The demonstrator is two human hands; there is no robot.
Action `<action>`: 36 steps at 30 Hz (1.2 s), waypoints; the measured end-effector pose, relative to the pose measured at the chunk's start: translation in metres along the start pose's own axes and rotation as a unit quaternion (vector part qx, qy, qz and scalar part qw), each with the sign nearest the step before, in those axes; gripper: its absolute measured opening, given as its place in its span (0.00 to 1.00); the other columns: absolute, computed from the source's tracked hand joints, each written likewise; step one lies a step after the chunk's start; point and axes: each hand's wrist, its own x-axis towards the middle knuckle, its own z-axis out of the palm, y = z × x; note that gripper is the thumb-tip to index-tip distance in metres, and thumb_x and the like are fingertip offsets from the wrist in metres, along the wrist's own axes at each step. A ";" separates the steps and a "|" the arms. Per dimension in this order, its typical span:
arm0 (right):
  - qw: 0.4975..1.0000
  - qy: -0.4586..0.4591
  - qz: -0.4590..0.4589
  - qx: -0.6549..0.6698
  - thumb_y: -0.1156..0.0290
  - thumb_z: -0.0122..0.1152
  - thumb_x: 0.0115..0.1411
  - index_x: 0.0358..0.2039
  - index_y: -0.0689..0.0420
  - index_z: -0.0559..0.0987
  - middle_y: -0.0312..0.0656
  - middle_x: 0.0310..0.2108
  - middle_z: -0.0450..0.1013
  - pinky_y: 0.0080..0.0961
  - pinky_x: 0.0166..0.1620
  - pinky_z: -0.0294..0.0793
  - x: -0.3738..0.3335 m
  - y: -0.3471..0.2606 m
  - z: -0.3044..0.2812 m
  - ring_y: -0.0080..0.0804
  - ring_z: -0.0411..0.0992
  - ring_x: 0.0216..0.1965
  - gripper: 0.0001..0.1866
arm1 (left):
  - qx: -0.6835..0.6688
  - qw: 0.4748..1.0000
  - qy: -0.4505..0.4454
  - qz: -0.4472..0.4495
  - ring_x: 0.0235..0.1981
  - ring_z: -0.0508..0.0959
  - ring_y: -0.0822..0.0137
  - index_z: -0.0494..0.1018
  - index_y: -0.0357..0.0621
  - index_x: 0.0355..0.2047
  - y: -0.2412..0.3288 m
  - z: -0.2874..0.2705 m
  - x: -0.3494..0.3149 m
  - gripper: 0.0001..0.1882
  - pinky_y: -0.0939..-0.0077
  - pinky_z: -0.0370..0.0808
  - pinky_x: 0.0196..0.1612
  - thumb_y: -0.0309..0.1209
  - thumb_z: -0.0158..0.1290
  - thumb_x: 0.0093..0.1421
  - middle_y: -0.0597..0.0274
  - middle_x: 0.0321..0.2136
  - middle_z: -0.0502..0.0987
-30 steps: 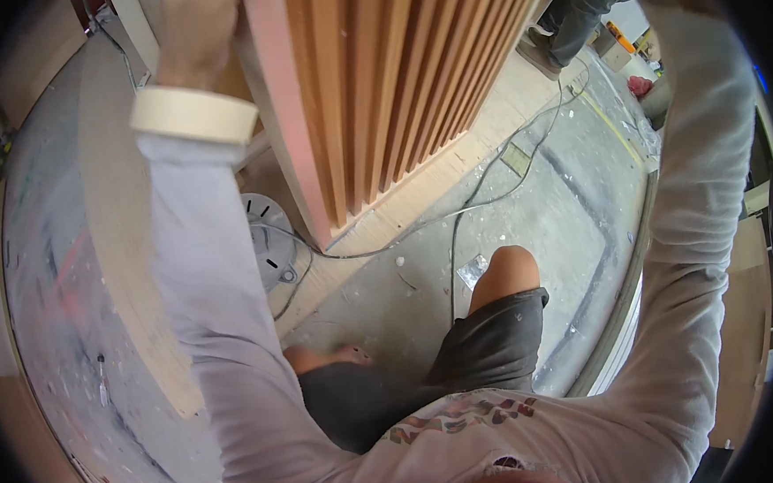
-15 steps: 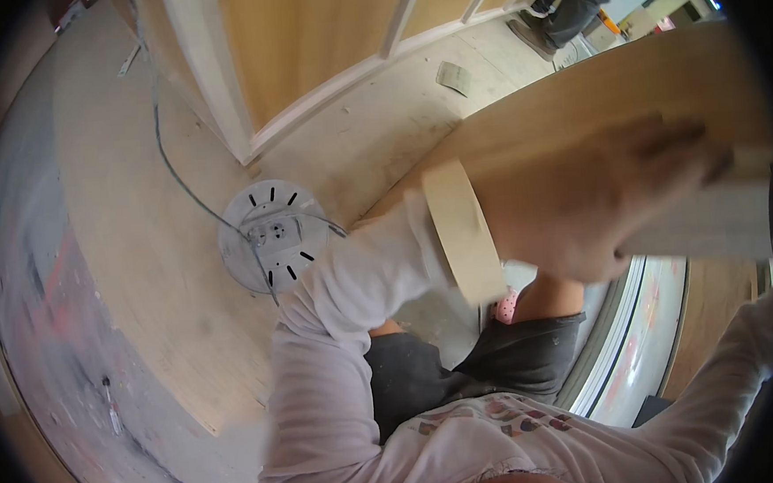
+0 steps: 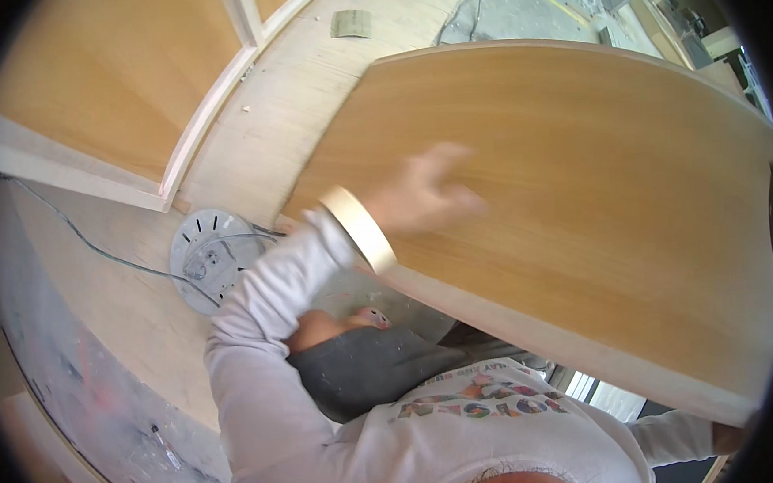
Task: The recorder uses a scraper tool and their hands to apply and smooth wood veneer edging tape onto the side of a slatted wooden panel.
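Head view: where's the wood panel [image 3: 569, 186]?

Fills the middle and right. Broad tan face toward the camera, pale edge on the near side. That edge slants from beside the left wrist down to the lower right, passing close to the person's lap. Whether the panel lies level, cannot tell.

Left hand [image 3: 428, 190]?

Over the panel's left part, motion-blurred. Grip spread, thumb apart from the fingers. Contact with the wood: cannot tell. Cream ring [image 3: 359, 230], like a roll of tape, around that wrist, by the cuff.

And the right hand [image 3: 729, 437]?

At the panel's lower right corner, mostly lost in the dark rim. Cannot tell whether its grip is spread or pinching the edge.

What lies around?

Left of the panel, a round grey disc [image 3: 224, 267] with slots, dark cable [image 3: 104, 251] running up to it. Second panel [image 3: 119, 72], tan with a pale frame, at upper left. Between the two panels, pale boarding [image 3: 290, 106] bearing a small rectangular piece [image 3: 351, 24]. Lower left, a thin tool [image 3: 164, 447], kind unclear.

Clothing?

Pale long-sleeved top [image 3: 364, 455], print on the chest; dark shorts [image 3: 368, 367].
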 end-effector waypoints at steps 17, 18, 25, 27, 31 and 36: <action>0.919 0.046 0.335 0.201 0.69 0.55 0.47 0.55 0.67 0.60 0.54 0.52 0.62 0.45 0.56 0.61 -0.179 0.213 -0.130 0.47 0.62 0.53 0.34 | 0.234 0.774 0.191 -0.556 0.56 0.63 0.49 0.64 0.26 0.51 -0.299 -0.161 -0.049 0.48 0.66 0.58 0.58 0.66 0.42 0.51 0.38 0.53 0.63; 0.913 0.070 0.342 0.210 0.70 0.55 0.47 0.55 0.66 0.60 0.54 0.52 0.62 0.45 0.57 0.60 -0.183 0.222 -0.135 0.47 0.62 0.54 0.34 | 0.206 0.759 0.230 -0.573 0.58 0.60 0.47 0.63 0.27 0.52 -0.298 -0.166 -0.040 0.49 0.66 0.56 0.59 0.67 0.40 0.51 0.38 0.55 0.61; 0.899 0.023 0.344 0.270 0.74 0.53 0.50 0.57 0.65 0.57 0.52 0.55 0.61 0.44 0.59 0.57 -0.207 0.218 -0.147 0.45 0.60 0.56 0.33 | 0.295 0.840 0.273 -0.364 0.63 0.51 0.52 0.58 0.35 0.57 -0.328 -0.158 -0.009 0.47 0.66 0.48 0.64 0.66 0.40 0.52 0.48 0.61 0.53; 0.900 -0.008 0.359 0.248 0.74 0.54 0.50 0.57 0.64 0.58 0.50 0.55 0.61 0.42 0.59 0.57 -0.218 0.239 -0.146 0.43 0.61 0.56 0.32 | 0.318 0.810 0.262 -0.417 0.63 0.51 0.53 0.57 0.35 0.58 -0.343 -0.182 -0.014 0.48 0.66 0.48 0.64 0.66 0.40 0.52 0.47 0.61 0.52; 0.864 -0.043 0.419 0.277 0.72 0.55 0.51 0.57 0.62 0.58 0.47 0.56 0.61 0.40 0.60 0.55 -0.225 0.275 -0.190 0.42 0.60 0.57 0.32 | 0.286 0.818 0.281 -0.413 0.63 0.50 0.55 0.56 0.36 0.59 -0.342 -0.173 -0.018 0.45 0.65 0.47 0.64 0.64 0.38 0.55 0.52 0.62 0.52; 0.844 -0.064 0.477 0.236 0.66 0.56 0.52 0.59 0.58 0.56 0.45 0.58 0.59 0.42 0.60 0.55 -0.206 0.240 -0.160 0.41 0.57 0.59 0.35 | 0.334 0.822 0.257 -0.382 0.60 0.58 0.49 0.62 0.31 0.53 -0.206 -0.151 -0.006 0.48 0.66 0.54 0.61 0.67 0.41 0.51 0.38 0.56 0.59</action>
